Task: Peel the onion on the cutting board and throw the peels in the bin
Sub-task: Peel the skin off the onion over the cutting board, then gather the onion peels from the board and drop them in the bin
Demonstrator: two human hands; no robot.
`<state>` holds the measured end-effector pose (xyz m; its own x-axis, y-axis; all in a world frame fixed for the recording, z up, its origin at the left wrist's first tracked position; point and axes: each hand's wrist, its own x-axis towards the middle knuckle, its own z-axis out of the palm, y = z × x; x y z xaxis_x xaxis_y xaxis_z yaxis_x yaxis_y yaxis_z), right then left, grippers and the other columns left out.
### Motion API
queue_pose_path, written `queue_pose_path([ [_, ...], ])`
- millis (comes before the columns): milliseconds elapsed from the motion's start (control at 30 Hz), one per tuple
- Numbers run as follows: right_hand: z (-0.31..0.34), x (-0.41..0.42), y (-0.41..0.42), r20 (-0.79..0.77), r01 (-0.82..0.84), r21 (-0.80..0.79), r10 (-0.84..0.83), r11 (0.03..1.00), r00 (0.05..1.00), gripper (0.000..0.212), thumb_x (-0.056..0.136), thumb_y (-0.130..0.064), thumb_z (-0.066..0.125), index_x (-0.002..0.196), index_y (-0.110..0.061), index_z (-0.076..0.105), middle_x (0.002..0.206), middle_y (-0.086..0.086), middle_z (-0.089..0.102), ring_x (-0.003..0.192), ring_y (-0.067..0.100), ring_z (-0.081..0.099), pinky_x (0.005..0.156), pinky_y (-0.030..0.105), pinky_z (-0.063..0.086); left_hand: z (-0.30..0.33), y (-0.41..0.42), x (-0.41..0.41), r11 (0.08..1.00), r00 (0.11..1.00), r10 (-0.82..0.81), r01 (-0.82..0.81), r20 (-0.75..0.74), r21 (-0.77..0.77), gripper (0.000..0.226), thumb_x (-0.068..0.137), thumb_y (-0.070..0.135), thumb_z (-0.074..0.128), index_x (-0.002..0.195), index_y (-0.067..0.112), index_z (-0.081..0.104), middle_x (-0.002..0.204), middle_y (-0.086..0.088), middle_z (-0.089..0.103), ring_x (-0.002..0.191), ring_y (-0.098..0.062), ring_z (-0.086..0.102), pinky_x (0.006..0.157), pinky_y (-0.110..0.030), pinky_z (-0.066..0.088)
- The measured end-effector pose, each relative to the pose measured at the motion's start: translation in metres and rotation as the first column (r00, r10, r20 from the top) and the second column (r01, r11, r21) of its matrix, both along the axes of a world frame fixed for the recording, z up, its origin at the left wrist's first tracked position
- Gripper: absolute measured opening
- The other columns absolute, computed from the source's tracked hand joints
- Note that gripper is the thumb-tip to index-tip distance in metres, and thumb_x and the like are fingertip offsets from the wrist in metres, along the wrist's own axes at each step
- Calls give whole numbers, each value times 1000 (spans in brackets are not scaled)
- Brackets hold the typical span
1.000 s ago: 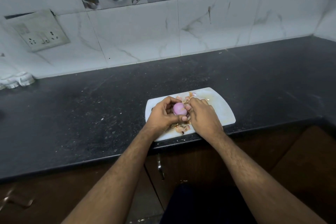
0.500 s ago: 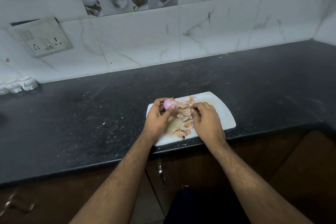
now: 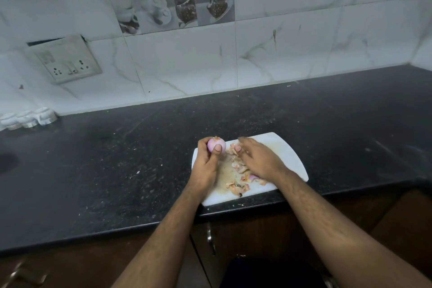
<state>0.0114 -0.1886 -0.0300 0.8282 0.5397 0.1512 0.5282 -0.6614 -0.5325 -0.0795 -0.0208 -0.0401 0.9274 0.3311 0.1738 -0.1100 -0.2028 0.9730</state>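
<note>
The left hand [image 3: 205,166] grips the onion [image 3: 216,145] at the far left corner of the white cutting board [image 3: 289,159], fingers curled round it with the thumb pressed on its near face. The bulb looks smooth, round and pale purple, with a dry tuft at its top; bared like this it is likely slick and firm, so a wrap-around hold at its widest part suits it best. The right hand [image 3: 259,159] hovers low over the peels [image 3: 238,170], its fingers loosely spread and somewhat blurred, holding nothing that I can make out. The peels lie scattered down the middle of the board as thin, papery, curled pinkish-brown scraps; they should be weightless and brittle, easiest gathered by sweeping them into a heap and pinching the lot. The board rests on a dark speckled stone worktop [image 3: 117,159]. No bin is in view
</note>
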Motion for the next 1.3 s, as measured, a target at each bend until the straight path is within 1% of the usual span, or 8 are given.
queue_pose_path([
  [200,-2,-21,1,-144,-234,190,262,954,954,62,102,-64,26,146,-28,52,146,-10,56,129,7,55,105,39,50,-1,15,8,998,996,48,-45,73,-53,36,101,44,65,135,37,53,129,6,61,114,-11,62,96,-29,55],
  [333,6,-7,-7,-218,59,426,39,903,975,61,103,-62,27,136,-25,62,136,-5,65,125,11,59,106,34,48,-5,19,11,999,998,48,-47,48,-16,46,90,58,69,133,47,57,137,5,61,122,-19,62,105,-48,55],
  [600,5,-33,34,-161,146,287,-103,947,982,61,108,-55,18,138,-19,57,138,1,62,130,21,55,108,41,43,-4,15,12,997,996,78,-76,47,-34,33,105,32,64,136,24,58,126,11,66,112,5,63,99,-22,50],
  [767,9,-40,64,-400,367,610,-126,702,908,58,110,-48,23,142,-14,56,144,1,60,136,15,52,109,28,40,0,12,9,998,996,67,-68,54,20,29,110,31,55,136,21,53,122,12,62,101,14,62,88,-12,50],
  [867,12,-32,54,-490,472,706,-118,528,864,57,110,-47,24,124,-13,68,126,-2,69,122,13,61,101,29,47,-2,10,11,998,999,38,-40,37,50,27,109,44,52,132,30,54,121,9,64,98,4,65,89,-23,54],
  [1033,15,-18,8,-351,471,526,-323,709,879,68,108,-53,16,130,-13,66,131,4,68,126,22,58,97,29,38,-3,6,13,990,1000,6,-8,11,137,34,107,52,47,132,29,52,117,5,68,96,-9,69,86,-32,57],
  [1167,15,-26,13,-328,269,366,-147,891,933,73,105,-62,14,151,-16,48,154,6,49,145,24,42,115,35,31,-5,6,13,994,1000,18,-16,-12,108,51,98,69,48,131,31,52,123,4,69,112,-20,73,98,-45,59],
  [1300,18,-38,30,-480,202,441,40,874,877,73,103,-66,16,155,-21,40,159,3,42,149,20,36,120,34,26,1,3,10,987,999,33,-31,-11,161,32,109,49,47,132,26,46,110,3,68,82,3,67,80,-25,58],
])
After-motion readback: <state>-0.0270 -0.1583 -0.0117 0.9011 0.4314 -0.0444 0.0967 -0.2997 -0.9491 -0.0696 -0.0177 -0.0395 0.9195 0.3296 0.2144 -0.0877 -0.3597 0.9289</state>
